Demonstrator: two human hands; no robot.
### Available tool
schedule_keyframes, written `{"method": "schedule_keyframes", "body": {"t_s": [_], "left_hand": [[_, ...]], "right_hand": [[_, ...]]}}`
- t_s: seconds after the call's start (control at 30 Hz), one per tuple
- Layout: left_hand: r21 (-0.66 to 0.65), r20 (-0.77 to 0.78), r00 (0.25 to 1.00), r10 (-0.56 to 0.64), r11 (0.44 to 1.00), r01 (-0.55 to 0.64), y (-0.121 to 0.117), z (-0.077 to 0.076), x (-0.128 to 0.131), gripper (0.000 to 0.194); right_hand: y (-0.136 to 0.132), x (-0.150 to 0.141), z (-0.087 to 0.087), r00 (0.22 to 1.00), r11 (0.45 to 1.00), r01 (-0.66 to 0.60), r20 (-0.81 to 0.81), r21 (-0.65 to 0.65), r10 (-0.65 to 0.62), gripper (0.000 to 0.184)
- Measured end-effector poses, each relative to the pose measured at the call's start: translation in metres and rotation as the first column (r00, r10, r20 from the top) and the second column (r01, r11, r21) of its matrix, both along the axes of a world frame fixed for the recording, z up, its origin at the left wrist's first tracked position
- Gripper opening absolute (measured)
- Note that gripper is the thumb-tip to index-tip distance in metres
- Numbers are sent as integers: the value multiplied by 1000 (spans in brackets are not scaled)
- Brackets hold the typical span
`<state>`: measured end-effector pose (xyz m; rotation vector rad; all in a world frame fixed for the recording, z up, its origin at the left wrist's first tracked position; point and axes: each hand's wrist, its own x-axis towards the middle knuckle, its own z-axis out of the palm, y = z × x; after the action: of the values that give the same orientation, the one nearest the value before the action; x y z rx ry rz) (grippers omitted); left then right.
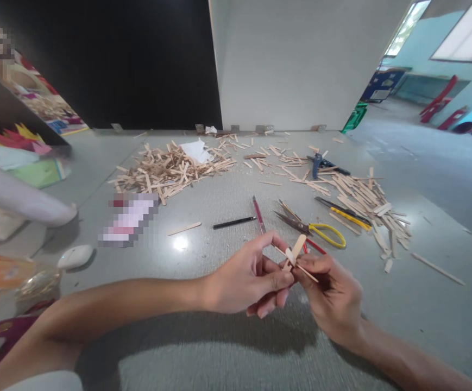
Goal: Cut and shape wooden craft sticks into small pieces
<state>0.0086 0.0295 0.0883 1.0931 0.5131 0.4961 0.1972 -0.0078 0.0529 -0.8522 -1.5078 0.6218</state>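
Note:
Both hands meet over the near part of the grey table around a small assembly of crossed wooden craft sticks (299, 247). My left hand (256, 277) pinches its lower left side between thumb and fingers. From the right, my right hand (333, 293) grips the same piece with thumb and forefinger, where a thin stick pokes out. How the sticks are joined is hidden by the fingers. Just beyond the hands lie yellow-handled scissors (327, 234), a red pen (257, 212) and a black pencil (234, 222). A single loose craft stick (184, 228) rests further left.
A large heap of craft sticks (166, 168) with white paper (196, 150) is at back left. More sticks (366, 198) spread right, beside blue-handled cutters (317, 163) and a yellow-and-black cutter knife (350, 216). A white earbud case (75, 257) sits left. Upright panels (293, 65) border the back.

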Motion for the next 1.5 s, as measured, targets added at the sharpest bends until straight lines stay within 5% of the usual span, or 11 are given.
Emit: {"method": "schedule_keyframes", "body": {"t_s": [0.23, 0.57, 0.87, 1.1, 1.3, 1.5], "left_hand": [[-5, 78, 997, -29, 1000, 30, -3, -5, -1, 46], [-14, 113, 993, -27, 999, 29, -2, -3, -2, 41], [-85, 139, 990, -10, 996, 22, 7, -2, 0, 44], [-95, 123, 992, 15, 995, -3, 8, -6, 2, 59], [8, -11, 961, 278, 961, -277, 0, -7, 4, 59], [68, -80, 958, 276, 960, -271, 0, -2, 5, 58]], "right_hand": [[2, 0, 3, 993, 991, -114, -31, 63, 116, 17], [2, 2, 2, 998, 989, -66, 25, 130, 63, 18], [8, -1, 13, 984, 980, -120, -149, -156, 97, 19], [13, 1, 15, 948, 888, -268, -266, -375, 174, 29], [15, 3, 12, 943, 864, -274, -293, -422, 156, 29], [17, 1, 9, 943, 864, -271, -298, -425, 150, 33]]}}
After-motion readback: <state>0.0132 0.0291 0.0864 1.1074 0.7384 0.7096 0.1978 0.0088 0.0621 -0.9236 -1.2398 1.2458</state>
